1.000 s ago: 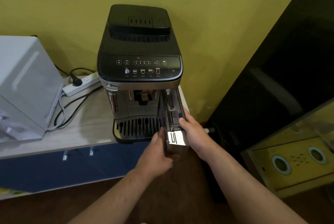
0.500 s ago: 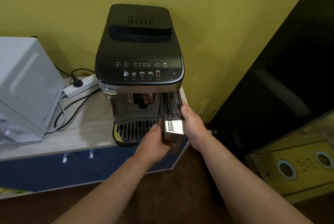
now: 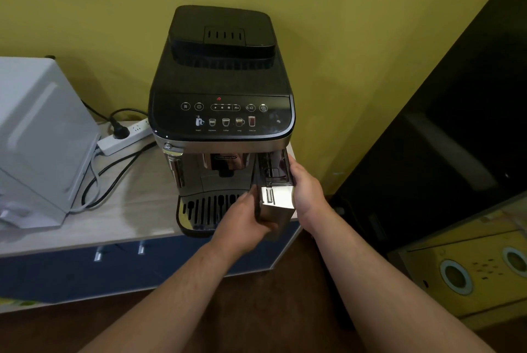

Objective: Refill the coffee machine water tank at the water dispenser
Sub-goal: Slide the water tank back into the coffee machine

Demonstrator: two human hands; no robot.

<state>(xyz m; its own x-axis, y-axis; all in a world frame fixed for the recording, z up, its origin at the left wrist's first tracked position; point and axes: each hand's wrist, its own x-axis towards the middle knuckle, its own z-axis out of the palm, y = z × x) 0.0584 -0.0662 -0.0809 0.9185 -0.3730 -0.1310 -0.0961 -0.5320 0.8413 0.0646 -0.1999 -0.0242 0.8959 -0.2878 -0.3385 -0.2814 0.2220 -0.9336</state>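
A black and silver coffee machine (image 3: 222,90) stands on a light wooden counter (image 3: 134,204) against the yellow wall. Its water tank (image 3: 275,181), dark and see-through with a silver front, sticks partway out of the slot at the machine's front right. My left hand (image 3: 242,221) grips the tank's left side and lower front. My right hand (image 3: 306,193) holds its right side. The tank's rear part is still inside the machine. A red warning light (image 3: 218,98) glows on the control panel. No water dispenser is in view.
A white appliance (image 3: 42,138) stands at the left of the counter. A white power strip (image 3: 125,137) with black cables lies behind it. Blue drawers (image 3: 85,267) sit below the counter. A dark cabinet (image 3: 456,138) and a yellow box (image 3: 470,267) stand on the right.
The tank has slid back into the machine, so less of it sticks out than a second ago. Both hands followed it toward the machine, keeping their grip.
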